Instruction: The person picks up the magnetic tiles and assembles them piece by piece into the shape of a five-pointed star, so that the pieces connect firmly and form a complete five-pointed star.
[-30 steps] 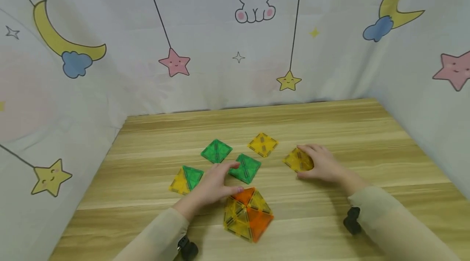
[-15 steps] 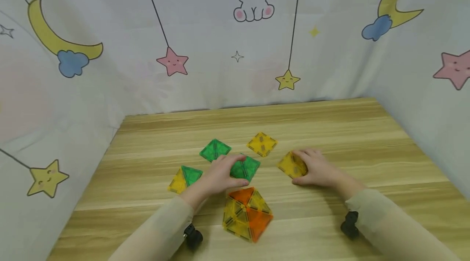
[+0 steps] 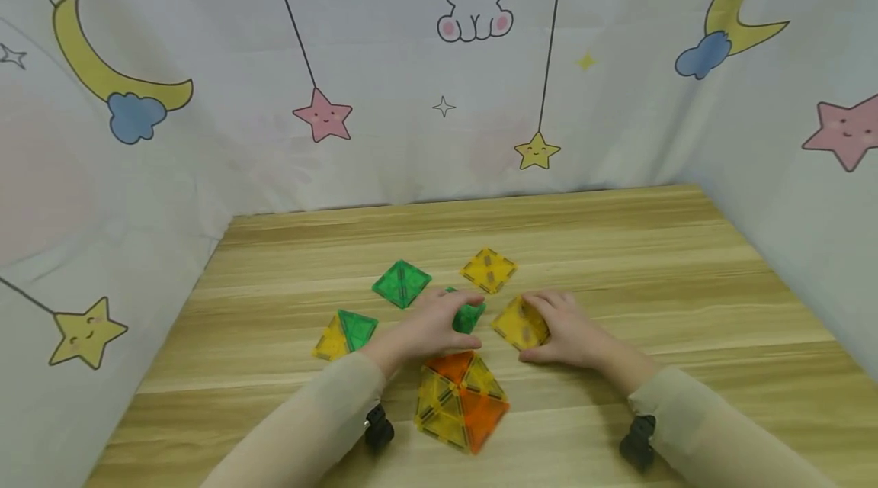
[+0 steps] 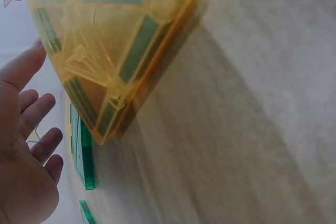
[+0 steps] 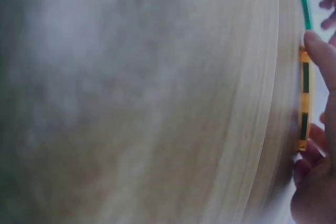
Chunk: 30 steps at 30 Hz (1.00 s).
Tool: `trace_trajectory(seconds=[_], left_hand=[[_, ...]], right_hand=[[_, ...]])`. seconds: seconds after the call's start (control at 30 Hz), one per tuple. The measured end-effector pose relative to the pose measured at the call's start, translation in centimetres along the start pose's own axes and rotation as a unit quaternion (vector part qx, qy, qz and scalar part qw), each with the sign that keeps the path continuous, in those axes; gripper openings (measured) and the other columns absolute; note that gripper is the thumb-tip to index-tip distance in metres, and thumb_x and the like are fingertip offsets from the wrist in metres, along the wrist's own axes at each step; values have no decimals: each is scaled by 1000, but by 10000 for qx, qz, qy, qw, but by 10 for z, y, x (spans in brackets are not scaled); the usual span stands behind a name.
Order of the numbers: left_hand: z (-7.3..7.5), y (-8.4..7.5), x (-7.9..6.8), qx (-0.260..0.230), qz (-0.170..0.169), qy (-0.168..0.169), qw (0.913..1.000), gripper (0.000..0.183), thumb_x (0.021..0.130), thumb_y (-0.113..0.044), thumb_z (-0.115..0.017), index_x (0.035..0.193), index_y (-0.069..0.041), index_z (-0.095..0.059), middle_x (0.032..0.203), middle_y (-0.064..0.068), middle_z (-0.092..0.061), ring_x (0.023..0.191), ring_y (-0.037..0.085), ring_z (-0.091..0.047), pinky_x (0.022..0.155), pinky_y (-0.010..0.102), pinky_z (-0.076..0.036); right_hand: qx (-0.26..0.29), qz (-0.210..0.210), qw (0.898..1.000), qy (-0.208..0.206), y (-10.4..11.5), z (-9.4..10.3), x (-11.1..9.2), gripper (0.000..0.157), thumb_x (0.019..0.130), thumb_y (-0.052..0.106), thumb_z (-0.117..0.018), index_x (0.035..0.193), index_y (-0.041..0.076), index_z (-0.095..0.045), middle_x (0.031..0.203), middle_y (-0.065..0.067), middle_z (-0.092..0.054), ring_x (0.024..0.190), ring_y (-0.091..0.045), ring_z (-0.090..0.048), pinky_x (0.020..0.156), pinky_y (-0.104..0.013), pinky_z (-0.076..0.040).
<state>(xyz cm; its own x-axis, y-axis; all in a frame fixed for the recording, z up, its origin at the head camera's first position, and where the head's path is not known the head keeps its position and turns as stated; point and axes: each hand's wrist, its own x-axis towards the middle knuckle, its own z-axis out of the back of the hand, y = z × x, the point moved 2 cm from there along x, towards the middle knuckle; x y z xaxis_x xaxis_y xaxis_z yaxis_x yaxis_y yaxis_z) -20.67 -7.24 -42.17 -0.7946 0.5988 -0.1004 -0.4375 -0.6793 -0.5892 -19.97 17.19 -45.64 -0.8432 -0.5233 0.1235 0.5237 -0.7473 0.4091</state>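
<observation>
Yellow diamond [image 3: 519,326], two triangles joined along a dark seam, about level, at right hand [image 3: 565,332]. Right hand clamped on it: thumb at near edge, fingers at far edge. One corner points left, toward left hand [image 3: 439,324]; seam runs roughly away from the person. Opposite corner under the hand, so long axis not clear.

Green diamond [image 3: 469,317] lies under left hand, between thumb and fingers, partly covered; right corner just beside the yellow one. Left hand's thumb and fingers apart, loosely curved; can't tell if they touch the green.

Dome [image 3: 463,404] of orange and yellow triangles: just on the near side of left hand, raised, sides sloping. Second yellow diamond [image 3: 488,270]: beyond both hands, between them. Second green diamond [image 3: 402,284]: beyond left hand, a bit left. Yellow-green pair [image 3: 345,334]: left of left hand. All on wood-grain table [image 3: 638,244]. Printed backdrop [image 3: 384,38] behind, past both hands.
</observation>
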Motion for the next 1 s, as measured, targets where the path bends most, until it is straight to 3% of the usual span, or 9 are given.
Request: trace_trajectory(seconds=[0.27,0.53,0.67,1.0], left_hand=[[-6,4,9,31,86,173,9998,64,83,-40,-70,139,-25,-44,134,-15,-48,126,25,-33,101,47,-27],[-14,4,19,403,-49,193,9990,66,82,-42,-70,140,-24,-44,141,-4,-43,129,30,-31,103,51,-21],[-17,3,23,753,25,175,9970,67,81,-47,-70,139,-26,-45,142,0,-40,124,29,-33,97,49,-25],[-24,-2,28,1341,134,-46,9909,55,82,-51,-67,131,-30,-55,128,-5,-46,109,21,-39,84,40,-28]], right_hand=[[767,50,9969,182,-5,7,-5,91,69,45,-80,136,-3,-43,132,-20,-43,120,-38,-38,97,-54,-34],[397,150,9982,412,-14,14,-8,71,77,43,-75,129,1,-53,119,-13,-49,110,-31,-44,92,-48,-38],[393,144,9981,463,-12,15,-6,68,77,42,-75,127,0,-55,115,-11,-50,107,-29,-45,90,-46,-39],[340,165,9984,419,-15,13,-5,67,77,44,-74,126,2,-57,113,-8,-51,106,-27,-45,88,-45,-40]])
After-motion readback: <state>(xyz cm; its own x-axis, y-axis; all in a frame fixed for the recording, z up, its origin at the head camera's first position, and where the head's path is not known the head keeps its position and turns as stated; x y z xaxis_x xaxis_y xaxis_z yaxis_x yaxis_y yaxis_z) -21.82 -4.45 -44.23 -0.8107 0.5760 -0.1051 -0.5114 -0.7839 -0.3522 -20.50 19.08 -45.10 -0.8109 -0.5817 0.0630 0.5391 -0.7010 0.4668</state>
